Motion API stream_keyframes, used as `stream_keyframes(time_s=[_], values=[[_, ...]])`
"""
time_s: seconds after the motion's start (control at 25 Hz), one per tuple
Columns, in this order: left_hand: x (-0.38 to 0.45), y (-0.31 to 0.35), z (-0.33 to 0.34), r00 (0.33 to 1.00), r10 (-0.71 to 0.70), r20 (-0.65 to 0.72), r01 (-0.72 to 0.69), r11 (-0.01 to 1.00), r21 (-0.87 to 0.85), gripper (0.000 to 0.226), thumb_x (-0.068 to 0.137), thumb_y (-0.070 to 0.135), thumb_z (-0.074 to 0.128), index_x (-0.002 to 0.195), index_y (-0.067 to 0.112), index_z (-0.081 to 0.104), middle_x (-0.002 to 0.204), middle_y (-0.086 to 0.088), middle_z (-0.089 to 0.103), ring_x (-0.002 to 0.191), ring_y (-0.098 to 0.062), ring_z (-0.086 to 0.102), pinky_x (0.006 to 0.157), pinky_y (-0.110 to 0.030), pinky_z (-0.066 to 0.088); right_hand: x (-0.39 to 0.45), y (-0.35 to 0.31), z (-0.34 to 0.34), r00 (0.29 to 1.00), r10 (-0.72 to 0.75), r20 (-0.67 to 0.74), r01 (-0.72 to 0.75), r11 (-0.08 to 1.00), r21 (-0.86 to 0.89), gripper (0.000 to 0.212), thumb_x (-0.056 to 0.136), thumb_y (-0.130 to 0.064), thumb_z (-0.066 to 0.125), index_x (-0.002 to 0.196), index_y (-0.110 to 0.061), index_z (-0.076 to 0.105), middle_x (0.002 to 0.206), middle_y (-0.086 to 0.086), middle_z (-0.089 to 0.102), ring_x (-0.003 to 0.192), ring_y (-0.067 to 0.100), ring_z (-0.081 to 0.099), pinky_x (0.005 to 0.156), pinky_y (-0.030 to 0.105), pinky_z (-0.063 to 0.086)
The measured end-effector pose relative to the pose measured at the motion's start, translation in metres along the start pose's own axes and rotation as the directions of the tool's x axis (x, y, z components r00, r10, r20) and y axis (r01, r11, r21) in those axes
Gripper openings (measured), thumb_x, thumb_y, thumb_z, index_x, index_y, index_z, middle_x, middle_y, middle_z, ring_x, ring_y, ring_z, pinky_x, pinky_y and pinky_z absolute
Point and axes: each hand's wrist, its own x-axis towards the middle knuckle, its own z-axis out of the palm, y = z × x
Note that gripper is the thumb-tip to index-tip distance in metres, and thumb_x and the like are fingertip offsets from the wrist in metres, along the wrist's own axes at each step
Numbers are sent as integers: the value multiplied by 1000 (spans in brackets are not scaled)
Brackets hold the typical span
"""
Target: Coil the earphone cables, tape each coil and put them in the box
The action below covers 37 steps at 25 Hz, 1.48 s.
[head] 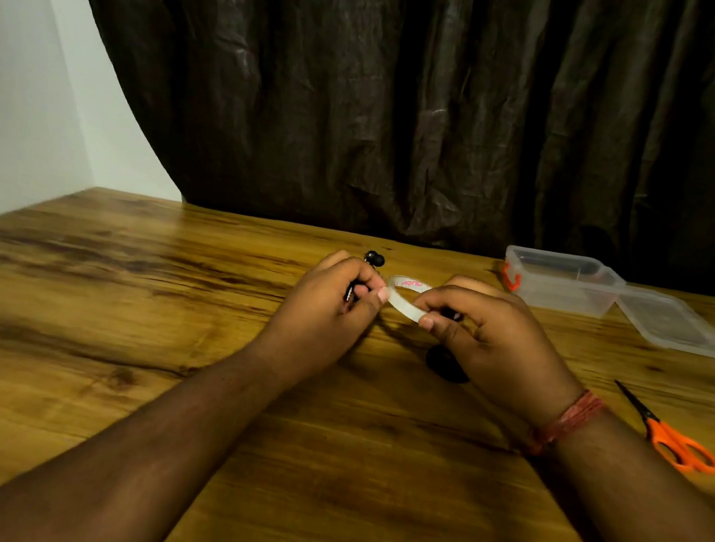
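Note:
My left hand (pixel 338 298) grips a coiled black earphone cable, with the earbuds (pixel 374 258) sticking out above the fist. Its thumb touches the edge of a clear tape roll (pixel 407 298). My right hand (pixel 484 334) holds that tape roll between thumb and fingers, just right of the left hand. A second black earphone coil (pixel 445 366) lies on the table under my right hand, partly hidden by it. The clear plastic box (pixel 560 283) with an orange latch stands open at the back right.
The box's lid (pixel 674 326) lies flat beside it on the right. Orange-handled scissors (pixel 672 437) lie near the right edge of the wooden table (pixel 109 327). A dark curtain hangs behind the table and a white wall stands at the left.

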Motion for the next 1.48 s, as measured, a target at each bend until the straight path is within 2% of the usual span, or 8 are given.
stream_keyframes(time_s=[0.2,0.36,0.6,0.84,0.96,1.16,1.32,1.48], values=[[-1,0,0,987,-154,40,159,972,-173,7,96,32,56,92,33,62,94,11,63,85,-4,59,71,-23,50,2,1,-4,996,91,4,-91,991,98,13,91,-15,64,100,-22,70,93,-12,62,91,2,56,77,17,44],[5,-4,-1,960,-278,32,270,893,-361,23,98,26,54,80,36,64,73,20,65,65,6,57,63,-14,46,2,7,-9,980,195,30,-195,930,311,9,92,-16,62,94,-21,69,91,-5,64,87,4,58,79,17,44],[10,-6,-1,903,-418,95,361,622,-695,20,99,12,50,85,18,63,62,8,63,59,-7,61,71,-29,49,6,19,-12,942,335,6,-263,728,634,15,83,-18,55,79,-18,69,81,11,57,81,28,50,79,45,37],[11,2,-8,878,-448,166,370,417,-830,14,101,12,48,91,10,58,71,2,66,92,-27,74,81,-36,59,5,18,-12,900,433,57,-248,401,882,12,77,-10,46,76,-8,58,70,3,52,66,12,48,66,27,44],[11,4,-9,870,-461,174,370,378,-848,16,102,13,43,91,9,54,69,1,70,96,-29,73,77,-39,60,3,16,-9,893,432,125,-233,207,950,12,78,-4,42,80,-3,54,72,9,48,67,16,46,70,31,56],[15,-2,-4,838,-543,60,299,363,-882,16,104,14,39,92,8,48,67,-1,71,90,-28,74,76,-51,59,0,4,10,923,316,218,-270,131,954,12,76,-6,53,86,-4,58,81,15,57,80,24,56,80,38,52],[18,-7,-4,817,-562,-131,239,536,-809,17,103,19,35,95,12,48,91,-17,66,72,-22,73,58,-39,59,-2,-7,25,934,159,320,-338,98,936,17,84,-9,57,99,-3,60,99,20,64,103,34,61,100,54,47],[19,-11,-2,809,-514,-287,180,681,-710,17,104,23,35,91,20,45,59,3,60,44,-7,59,39,-28,51,-3,-17,28,929,103,355,-366,124,922,20,89,-9,54,107,-2,56,109,22,62,112,39,58,102,53,45]])
